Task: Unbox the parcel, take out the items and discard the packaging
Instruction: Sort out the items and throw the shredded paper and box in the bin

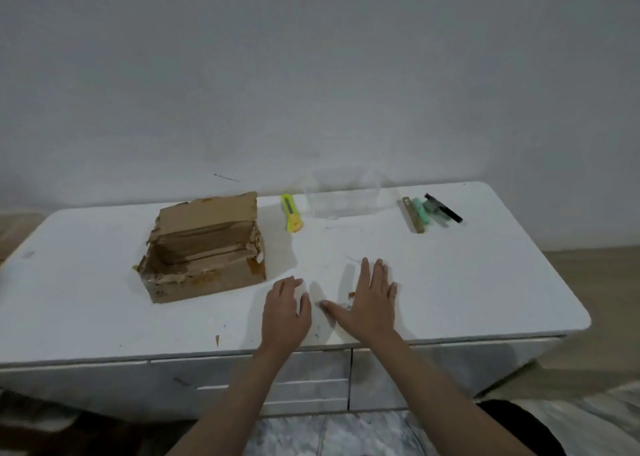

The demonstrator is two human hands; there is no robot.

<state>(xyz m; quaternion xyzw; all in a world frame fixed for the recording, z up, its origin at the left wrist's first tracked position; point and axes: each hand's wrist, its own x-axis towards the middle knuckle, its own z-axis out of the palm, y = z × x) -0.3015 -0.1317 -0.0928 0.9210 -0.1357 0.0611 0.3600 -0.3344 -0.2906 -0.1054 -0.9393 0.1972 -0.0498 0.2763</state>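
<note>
- left hand (284,312) and right hand (369,298): both spread flat, holding nothing, on the table (485,282).
- torn box (204,247), lid open, sits left of them.
- advice: grip both box sides before lifting it away; leave the cutter (291,213).

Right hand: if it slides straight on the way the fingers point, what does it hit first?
Probably the clear plastic packaging at the back of the table. The right hand lies flat, fingers pointing away and slightly left, with bare tabletop ahead. The line could pass just right of the packaging; depth is unclear.
</note>
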